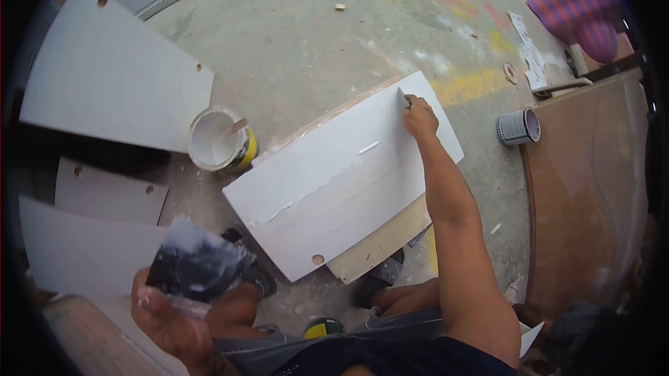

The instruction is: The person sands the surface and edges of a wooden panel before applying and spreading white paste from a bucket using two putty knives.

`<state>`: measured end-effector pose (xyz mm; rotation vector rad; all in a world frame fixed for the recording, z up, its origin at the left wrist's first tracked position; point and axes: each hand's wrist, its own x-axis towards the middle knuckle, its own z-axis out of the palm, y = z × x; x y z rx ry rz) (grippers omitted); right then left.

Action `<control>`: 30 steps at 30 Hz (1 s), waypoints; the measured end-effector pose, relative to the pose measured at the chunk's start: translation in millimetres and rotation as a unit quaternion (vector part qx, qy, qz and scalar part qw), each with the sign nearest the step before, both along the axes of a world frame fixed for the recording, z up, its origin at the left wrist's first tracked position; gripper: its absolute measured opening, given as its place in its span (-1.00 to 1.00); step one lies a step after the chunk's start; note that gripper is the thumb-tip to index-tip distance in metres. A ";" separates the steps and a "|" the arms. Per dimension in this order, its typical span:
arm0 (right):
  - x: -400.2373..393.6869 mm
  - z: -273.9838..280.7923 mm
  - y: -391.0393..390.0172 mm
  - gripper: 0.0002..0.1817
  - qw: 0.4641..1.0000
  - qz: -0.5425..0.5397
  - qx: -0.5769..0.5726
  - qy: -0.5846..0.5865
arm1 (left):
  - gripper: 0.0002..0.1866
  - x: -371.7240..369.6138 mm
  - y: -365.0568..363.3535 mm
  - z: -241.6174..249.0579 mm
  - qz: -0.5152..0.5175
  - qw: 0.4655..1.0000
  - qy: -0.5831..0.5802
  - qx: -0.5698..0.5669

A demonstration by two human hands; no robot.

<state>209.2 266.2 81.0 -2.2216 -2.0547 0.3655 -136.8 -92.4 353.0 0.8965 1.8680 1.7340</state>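
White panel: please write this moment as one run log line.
right hand: scraper on white panel | left hand: holds smeared plate | open can beside panel

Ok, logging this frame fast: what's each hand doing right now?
Left hand: closed on a putty-smeared scraper plate.
Right hand: closed on a small putty knife, blade on the white panel.

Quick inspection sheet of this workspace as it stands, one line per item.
Surface: concrete floor, dusty, with yellow and red paint stains.
Job's things: white board lying across a wooden piece; small scraper at its far corner; open can of white filler beside it.
Clutter: spare white panels on the left; tin on its side; brown board on the right.
Grippers: right hand presses the scraper on the board; left hand holds a smeared flat blade.
Cables: nothing seen.
Surroundings: striped cloth at far right.
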 end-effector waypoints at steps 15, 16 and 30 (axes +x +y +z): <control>-197.7 9.0 -210.2 -0.58 0.990 0.140 -0.028 0.009 | -0.58 -62.5 -50.4 6.1 0.007 0.995 -0.017 0.096; -207.2 5.1 -220.7 -0.58 0.988 0.154 -0.021 0.012 | -0.58 -64.7 -56.5 8.7 0.005 0.995 -0.024 0.100; -308.7 9.5 -387.7 -0.61 0.936 0.328 -0.120 0.041 | -0.48 -89.1 -82.1 3.2 0.078 0.989 -0.060 0.114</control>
